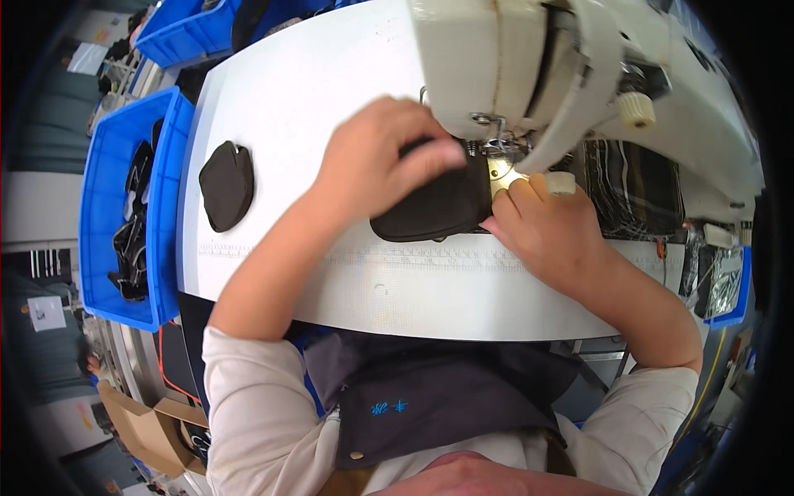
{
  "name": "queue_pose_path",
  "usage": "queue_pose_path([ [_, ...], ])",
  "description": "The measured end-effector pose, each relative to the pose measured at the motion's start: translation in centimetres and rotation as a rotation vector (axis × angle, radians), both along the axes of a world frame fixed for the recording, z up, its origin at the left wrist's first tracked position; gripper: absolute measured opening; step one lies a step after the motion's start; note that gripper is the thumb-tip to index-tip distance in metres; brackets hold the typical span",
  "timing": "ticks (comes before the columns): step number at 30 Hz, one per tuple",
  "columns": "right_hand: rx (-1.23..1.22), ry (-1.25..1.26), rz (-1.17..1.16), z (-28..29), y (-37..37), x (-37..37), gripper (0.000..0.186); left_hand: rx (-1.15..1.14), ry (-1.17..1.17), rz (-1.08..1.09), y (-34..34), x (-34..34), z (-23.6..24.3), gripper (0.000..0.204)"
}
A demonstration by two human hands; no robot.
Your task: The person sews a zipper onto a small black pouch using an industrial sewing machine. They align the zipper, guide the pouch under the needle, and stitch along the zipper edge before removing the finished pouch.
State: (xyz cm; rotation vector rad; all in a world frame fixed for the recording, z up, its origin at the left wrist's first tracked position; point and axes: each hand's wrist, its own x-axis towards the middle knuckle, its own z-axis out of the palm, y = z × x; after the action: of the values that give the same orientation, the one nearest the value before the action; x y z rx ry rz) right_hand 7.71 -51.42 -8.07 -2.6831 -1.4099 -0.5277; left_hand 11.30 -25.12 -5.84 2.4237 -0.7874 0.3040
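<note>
A dark, rounded fabric piece point(434, 211) lies under the head of a white sewing machine point(488, 62), its right edge close to the lit needle area point(501, 169). My left hand point(376, 157), slightly blurred, is over its upper left part, with the thumb stretched out and apart from the fingers; whether it presses the fabric I cannot tell. At the piece's lower right edge, the fingers of my right hand point(550, 227) are closed, pinching that edge beside the needle. Another small dark fabric piece point(226, 186) lies flat on the white table, left of my left forearm.
A blue bin point(169, 240) with dark pieces stands along the table's left edge, and another blue bin point(186, 37) is at the far left. Stacked dark pieces with loose threads point(633, 186) lie right of the needle. A ruler strip point(413, 258) crosses the white table point(322, 74).
</note>
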Motion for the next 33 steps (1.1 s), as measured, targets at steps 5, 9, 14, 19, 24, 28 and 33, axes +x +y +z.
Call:
queue_pose_path([
  [5,0.151,0.031,0.058,-1.0,0.0,0.2,0.024,0.177,0.032,-0.110,-2.1,-4.1,-0.2,0.051],
  [9,0.175,0.046,0.127,-1.2,-0.3,0.2,0.019,0.167,0.093,-0.112,-1.3,-3.5,-0.4,0.049],
  [14,0.189,0.108,0.154,-1.4,-0.2,-0.1,0.025,0.150,0.039,-0.122,-1.3,-3.5,-0.9,0.043],
  [19,0.166,0.150,0.168,-1.5,-0.4,-0.2,0.025,0.160,0.029,-0.111,-1.6,-3.7,-1.2,0.044],
  [24,0.161,0.190,0.161,-1.1,-0.2,-0.1,0.028,0.167,-0.005,-0.112,-1.4,-3.3,-1.5,0.046],
  [28,0.157,0.207,0.099,-1.4,0.0,-0.2,0.032,0.173,-0.013,-0.100,-1.2,-2.5,-1.8,0.047],
  [33,0.187,0.221,0.107,-1.3,-0.2,0.0,0.034,0.110,0.047,-0.140,-0.7,-2.4,-1.3,0.043],
])
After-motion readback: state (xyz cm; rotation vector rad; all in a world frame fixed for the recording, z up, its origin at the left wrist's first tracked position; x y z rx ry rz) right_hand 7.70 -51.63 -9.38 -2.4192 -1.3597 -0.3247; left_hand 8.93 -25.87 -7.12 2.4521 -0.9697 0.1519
